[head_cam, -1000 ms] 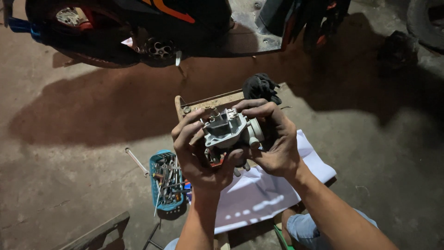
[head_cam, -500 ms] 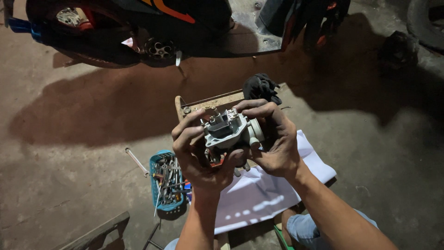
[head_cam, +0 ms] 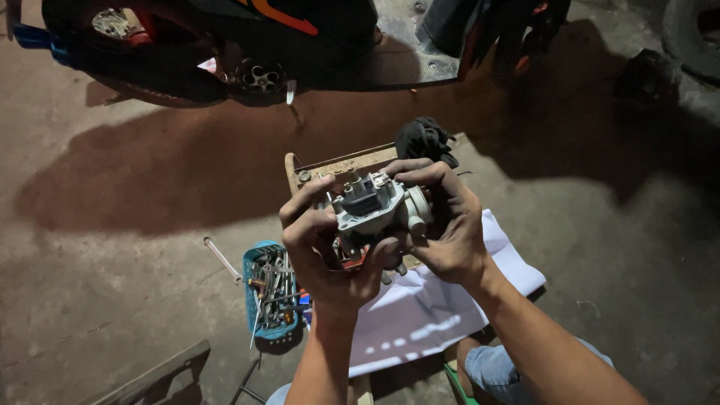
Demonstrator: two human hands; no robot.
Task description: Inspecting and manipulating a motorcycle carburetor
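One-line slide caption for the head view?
Both hands, left hand and right hand, grip a grey metal engine part above white paper.

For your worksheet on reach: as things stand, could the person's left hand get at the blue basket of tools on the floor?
Probably not at once. The left hand is wrapped around the grey metal engine part, shared with the right hand. The blue basket lies just below-left, with nothing between; the hand must first let go.

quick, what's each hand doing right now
Left hand: closed around the grey metal engine part, gripping its left and lower side.
Right hand: closed on the same part, fingers curled over its right side.
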